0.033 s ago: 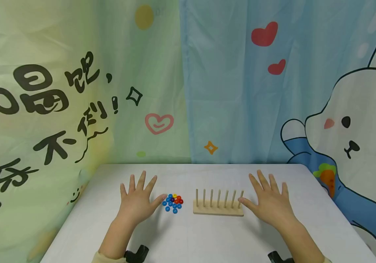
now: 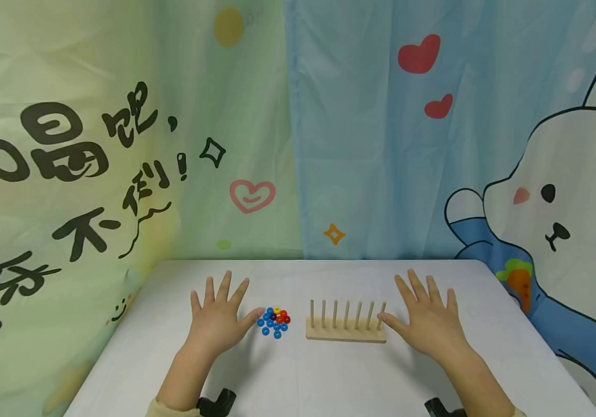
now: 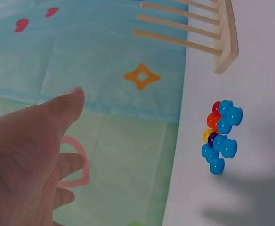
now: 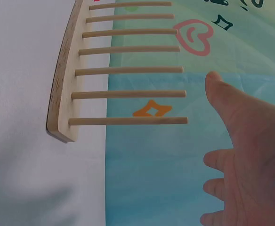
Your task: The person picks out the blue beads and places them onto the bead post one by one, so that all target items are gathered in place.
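Observation:
Spread fingers show on my left hand (image 2: 218, 325), held over the left part of the table with nothing in it. Its thumb tip overlaps the edge of a cluster of small beads (image 2: 277, 335) in the head view. Most beads are blue; a few are red or orange, one yellow, one dark purple. Right of them stands a pale wooden peg board (image 2: 344, 334) with a row of several upright pegs. My right hand (image 2: 433, 327) is also spread and holds nothing, its thumb near the board's right end. In the right wrist view the pegs (image 4: 130, 95) are bare.
A white table (image 2: 298, 388) carries everything. Behind it hangs a printed curtain (image 2: 344, 116) with hearts, lettering and a cartoon animal. Black straps with mounts (image 2: 216, 403) sit at both wrists, by the front of the view.

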`<state>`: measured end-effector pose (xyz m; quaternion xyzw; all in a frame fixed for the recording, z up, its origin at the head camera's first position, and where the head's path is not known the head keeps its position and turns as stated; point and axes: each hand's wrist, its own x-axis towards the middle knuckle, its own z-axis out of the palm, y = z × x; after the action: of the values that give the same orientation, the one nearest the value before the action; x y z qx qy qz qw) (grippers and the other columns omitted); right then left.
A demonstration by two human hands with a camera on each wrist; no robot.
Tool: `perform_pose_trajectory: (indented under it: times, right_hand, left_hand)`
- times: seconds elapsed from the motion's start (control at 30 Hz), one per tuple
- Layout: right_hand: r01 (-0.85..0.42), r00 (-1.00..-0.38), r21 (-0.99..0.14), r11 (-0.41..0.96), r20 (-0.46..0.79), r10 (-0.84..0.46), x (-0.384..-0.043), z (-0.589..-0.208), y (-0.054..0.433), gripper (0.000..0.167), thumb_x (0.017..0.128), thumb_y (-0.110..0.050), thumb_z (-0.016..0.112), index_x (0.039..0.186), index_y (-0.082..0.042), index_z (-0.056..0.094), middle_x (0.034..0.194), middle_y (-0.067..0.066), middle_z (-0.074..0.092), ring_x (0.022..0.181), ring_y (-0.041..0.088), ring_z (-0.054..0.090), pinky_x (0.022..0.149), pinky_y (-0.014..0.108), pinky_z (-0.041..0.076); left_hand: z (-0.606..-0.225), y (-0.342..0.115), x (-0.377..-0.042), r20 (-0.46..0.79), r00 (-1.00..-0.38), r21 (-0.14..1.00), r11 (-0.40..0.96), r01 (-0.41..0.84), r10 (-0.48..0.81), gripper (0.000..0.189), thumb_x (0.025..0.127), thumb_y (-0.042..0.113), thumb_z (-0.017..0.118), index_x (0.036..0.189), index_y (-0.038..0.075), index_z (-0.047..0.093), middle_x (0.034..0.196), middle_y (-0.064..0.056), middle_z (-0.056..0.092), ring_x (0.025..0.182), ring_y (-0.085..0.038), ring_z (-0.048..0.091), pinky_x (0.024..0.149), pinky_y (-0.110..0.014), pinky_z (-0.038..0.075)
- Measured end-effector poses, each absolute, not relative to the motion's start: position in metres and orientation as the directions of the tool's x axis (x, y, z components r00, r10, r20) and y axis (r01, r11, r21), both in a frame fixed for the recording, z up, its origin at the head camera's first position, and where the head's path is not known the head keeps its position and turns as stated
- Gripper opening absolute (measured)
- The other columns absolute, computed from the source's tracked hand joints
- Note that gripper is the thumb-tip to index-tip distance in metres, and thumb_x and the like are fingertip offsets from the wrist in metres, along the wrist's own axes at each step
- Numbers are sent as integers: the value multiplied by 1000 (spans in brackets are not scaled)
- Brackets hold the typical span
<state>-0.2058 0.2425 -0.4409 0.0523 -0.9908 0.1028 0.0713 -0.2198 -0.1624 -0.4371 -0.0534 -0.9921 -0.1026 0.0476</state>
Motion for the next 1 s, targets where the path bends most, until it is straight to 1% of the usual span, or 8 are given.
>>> perform_pose_trajectory:
  times: [0.17, 0.33, 0.4, 0.53, 0.6, 0.7, 0.83, 1.0]
  right_hand:
    - [-119, -985, -188, 975, 146, -93, -206, -442, 242, 102, 84, -80, 47, 156, -12, 27, 163, 21, 17, 146, 54, 11, 109, 77, -2]
    - [-126, -986, -193, 973, 136, -101, -204, -445, 240, 100, 83, -77, 53, 154, -10, 32, 161, 23, 24, 145, 55, 16, 109, 77, 4]
    - [-135, -985, -202, 970, 130, -110, -203, -446, 239, 98, 84, -73, 58, 153, -9, 33, 159, 23, 27, 144, 55, 19, 109, 77, 7]
    - [-161, -984, -219, 962, 111, -139, -202, -451, 239, 92, 86, -65, 62, 152, -6, 36, 156, 25, 33, 140, 55, 28, 108, 76, 17]
    - [-184, -982, -251, 950, 94, -165, -203, -454, 240, 90, 87, -61, 64, 150, -3, 38, 153, 27, 38, 138, 55, 33, 107, 73, 24]
    - [-202, -979, -340, 918, 34, -202, -205, -461, 242, 85, 88, -56, 66, 147, -1, 41, 149, 28, 43, 134, 53, 39, 105, 69, 33]
    - [-169, -971, -487, 857, -64, -228, -213, -476, 245, 82, 88, -51, 69, 146, 1, 42, 147, 29, 44, 135, 52, 40, 107, 65, 34]
    - [-120, -973, -552, 825, -98, -208, -225, -495, 248, 83, 86, -49, 72, 144, 3, 45, 147, 28, 46, 136, 49, 41, 109, 62, 35]
  left_hand:
    - [-439, -162, -221, 109, -989, 214, 969, 121, 99, 80, 89, 73, 48, 155, 29, 33, 165, -14, 18, 150, -49, 6, 112, -75, -1]
    - [-446, -162, -224, 103, -989, 253, 959, 131, 107, 78, 91, 69, 51, 154, 25, 36, 162, -16, 25, 150, -49, 11, 113, -74, 4]
    - [-451, -163, -226, 104, -987, 274, 951, 145, 121, 74, 93, 63, 53, 152, 20, 40, 159, -18, 32, 148, -49, 19, 113, -73, 11]
    - [-469, -166, -233, 80, -985, 360, 917, 171, 153, 61, 96, 47, 58, 144, 10, 50, 149, -19, 46, 139, -45, 40, 111, -64, 32]
    - [-479, -168, -236, 50, -986, 426, 890, 164, 158, 54, 98, 40, 58, 141, 8, 53, 145, -19, 51, 135, -41, 46, 109, -59, 38]
    - [-492, -171, -242, 14, -986, 511, 847, 148, 164, 46, 99, 34, 58, 136, 8, 57, 141, -17, 55, 132, -39, 50, 108, -56, 40]
    - [-509, -176, -249, 20, -983, 570, 806, 160, 181, 40, 98, 30, 61, 132, 9, 61, 134, -13, 60, 125, -34, 57, 105, -53, 45]
    - [-526, -178, -258, 41, -980, 584, 791, 182, 194, 37, 94, 27, 67, 128, 11, 64, 125, -9, 65, 116, -28, 62, 102, -49, 48]
